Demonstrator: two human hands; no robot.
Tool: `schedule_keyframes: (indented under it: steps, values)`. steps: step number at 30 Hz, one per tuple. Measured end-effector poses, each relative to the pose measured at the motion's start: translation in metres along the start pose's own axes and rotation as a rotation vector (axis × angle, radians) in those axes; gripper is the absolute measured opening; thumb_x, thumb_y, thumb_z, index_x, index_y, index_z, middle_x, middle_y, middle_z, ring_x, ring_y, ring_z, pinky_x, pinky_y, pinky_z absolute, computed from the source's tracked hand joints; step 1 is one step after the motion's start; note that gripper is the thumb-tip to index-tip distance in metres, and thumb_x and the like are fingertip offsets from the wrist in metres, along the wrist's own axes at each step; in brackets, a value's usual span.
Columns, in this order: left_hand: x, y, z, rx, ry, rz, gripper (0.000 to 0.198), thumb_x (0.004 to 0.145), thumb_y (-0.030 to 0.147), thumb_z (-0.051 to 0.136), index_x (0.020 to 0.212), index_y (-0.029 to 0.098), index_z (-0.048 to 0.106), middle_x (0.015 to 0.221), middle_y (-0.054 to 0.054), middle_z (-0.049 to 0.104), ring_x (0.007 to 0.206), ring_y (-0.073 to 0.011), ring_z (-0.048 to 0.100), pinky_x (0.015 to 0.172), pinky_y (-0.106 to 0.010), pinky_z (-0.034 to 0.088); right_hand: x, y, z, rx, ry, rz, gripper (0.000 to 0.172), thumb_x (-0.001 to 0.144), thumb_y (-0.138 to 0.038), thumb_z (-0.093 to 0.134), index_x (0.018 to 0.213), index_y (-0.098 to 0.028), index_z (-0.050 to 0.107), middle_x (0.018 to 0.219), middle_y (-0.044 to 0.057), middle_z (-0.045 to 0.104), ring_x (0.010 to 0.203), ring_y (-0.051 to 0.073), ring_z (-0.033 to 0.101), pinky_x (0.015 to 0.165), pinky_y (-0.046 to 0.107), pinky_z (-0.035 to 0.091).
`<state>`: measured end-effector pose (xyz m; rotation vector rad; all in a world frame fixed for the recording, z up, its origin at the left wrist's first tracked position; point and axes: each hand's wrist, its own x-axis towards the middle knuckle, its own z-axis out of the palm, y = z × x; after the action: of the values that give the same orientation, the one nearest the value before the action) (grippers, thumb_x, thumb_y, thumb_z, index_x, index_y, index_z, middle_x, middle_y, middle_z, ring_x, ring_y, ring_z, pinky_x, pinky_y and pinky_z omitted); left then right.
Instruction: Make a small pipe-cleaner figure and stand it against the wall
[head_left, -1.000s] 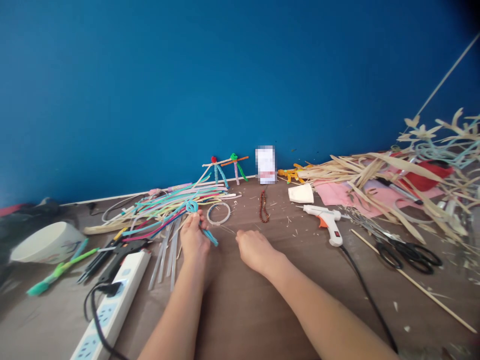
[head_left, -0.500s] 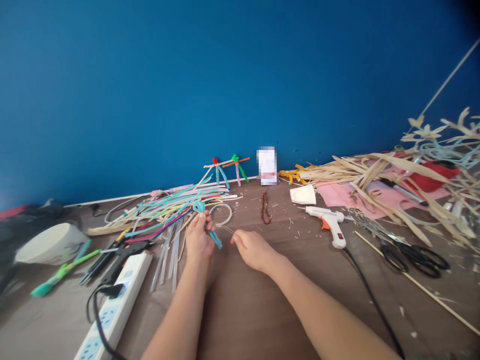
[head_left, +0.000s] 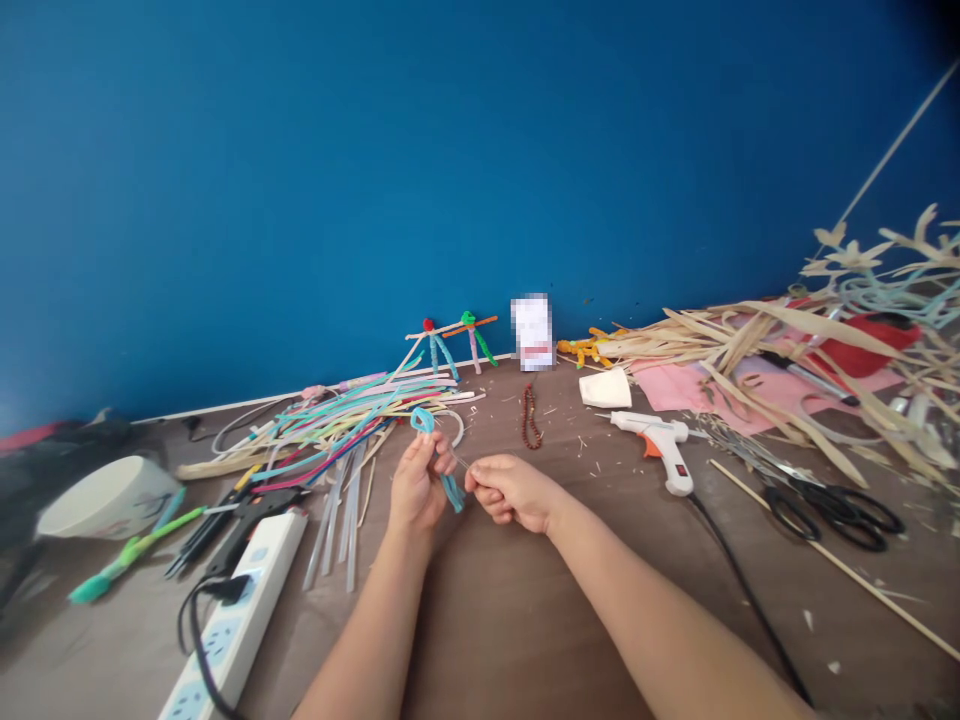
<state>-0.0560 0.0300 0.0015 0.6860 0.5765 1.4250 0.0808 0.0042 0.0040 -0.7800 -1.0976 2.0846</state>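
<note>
My left hand point(head_left: 417, 485) is closed on a light-blue pipe cleaner point(head_left: 422, 420). Its looped end sticks up above the thumb, and the folded lower end shows below the fingers. Just to the right, my right hand point(head_left: 514, 492) is closed in a pinch on a thin strand point(head_left: 462, 463), which runs across to the left fingers. Whether the strand is wire or thread cannot be made out. Both hands hover over the brown table point(head_left: 495, 620). Behind them lies a pile of coloured pipe cleaners point(head_left: 360, 405).
To the left are a power strip point(head_left: 244, 600), a white bowl point(head_left: 105, 495) and clear glue sticks point(head_left: 351, 530). A white glue gun point(head_left: 664, 445), black-handled scissors point(head_left: 832, 510) and dried leaf strips point(head_left: 720, 330) lie right. Two pipe-cleaner figures point(head_left: 448, 350) lean near the blue wall.
My left hand has moved slightly right with the blue pipe cleaner, nearer to my right hand. My right hand has turned, so its curled fingers show more.
</note>
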Motion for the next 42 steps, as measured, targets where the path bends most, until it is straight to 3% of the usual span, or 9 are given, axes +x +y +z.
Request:
schedule_keyframes:
  steps: [6,9,15,20,27,36,42]
  values:
    - [-0.004,-0.004,0.005,0.189,-0.043,-0.036,0.010,0.070,0.023,0.060,0.072,0.013,0.058,0.071,-0.001,0.057,0.048,-0.0044,0.045,0.046,-0.018,0.038,0.002,-0.002,0.004,-0.045,0.192,-0.064,0.021,0.083,-0.026,0.033,0.066,-0.018,0.041,0.037,-0.012,0.023,0.029,0.002,0.011,0.032,0.015,0.007]
    - [-0.006,-0.009,0.007,0.251,-0.077,-0.092,0.012,0.071,0.023,0.059,0.072,0.011,0.059,0.069,-0.002,0.057,0.047,-0.0051,0.045,0.048,-0.019,0.039,0.005,-0.001,0.004,-0.082,0.249,-0.072,0.021,0.084,-0.025,0.032,0.068,-0.017,0.043,0.036,-0.013,0.022,0.029,0.002,0.010,0.032,0.015,0.006]
    - [-0.002,-0.012,0.003,0.219,0.003,-0.081,0.012,0.068,0.023,0.061,0.070,0.012,0.058,0.062,0.001,0.053,0.044,-0.0046,0.042,0.043,-0.018,0.035,0.007,0.001,0.004,-0.157,0.302,-0.029,0.022,0.083,-0.022,0.033,0.067,-0.015,0.046,0.038,-0.011,0.026,0.028,0.002,0.015,0.032,0.016,0.009]
    - [0.003,-0.007,-0.003,0.144,0.110,-0.015,0.012,0.064,0.021,0.063,0.070,0.012,0.056,0.062,0.001,0.053,0.045,-0.0045,0.043,0.042,-0.016,0.035,0.004,-0.002,-0.009,-0.063,0.166,0.061,0.019,0.080,-0.021,0.035,0.069,-0.014,0.050,0.040,-0.010,0.031,0.028,0.001,0.018,0.032,0.015,0.013]
    - [0.007,-0.003,-0.009,0.074,0.164,0.116,0.010,0.065,0.018,0.062,0.070,0.014,0.055,0.062,0.002,0.053,0.047,-0.0044,0.046,0.044,-0.015,0.037,0.001,-0.005,-0.023,-0.012,0.063,0.159,0.019,0.080,-0.022,0.037,0.068,-0.014,0.049,0.042,-0.010,0.031,0.028,0.001,0.019,0.032,0.014,0.016]
    - [0.006,-0.002,-0.008,-0.009,0.103,0.102,0.009,0.067,0.015,0.061,0.068,0.014,0.052,0.062,0.003,0.048,0.045,-0.0029,0.042,0.043,-0.014,0.036,-0.003,-0.007,-0.019,-0.045,-0.133,0.184,0.028,0.084,-0.034,0.035,0.064,-0.016,0.042,0.041,-0.010,0.030,0.028,0.002,0.020,0.029,0.014,0.020]
    - [0.005,-0.004,-0.010,-0.108,0.048,0.009,0.007,0.071,0.015,0.057,0.070,0.013,0.051,0.060,0.004,0.043,0.044,-0.0016,0.038,0.041,-0.012,0.035,-0.004,-0.002,-0.012,-0.069,-0.281,0.167,0.026,0.083,-0.036,0.036,0.065,-0.018,0.039,0.042,-0.010,0.030,0.029,0.002,0.020,0.030,0.013,0.020]
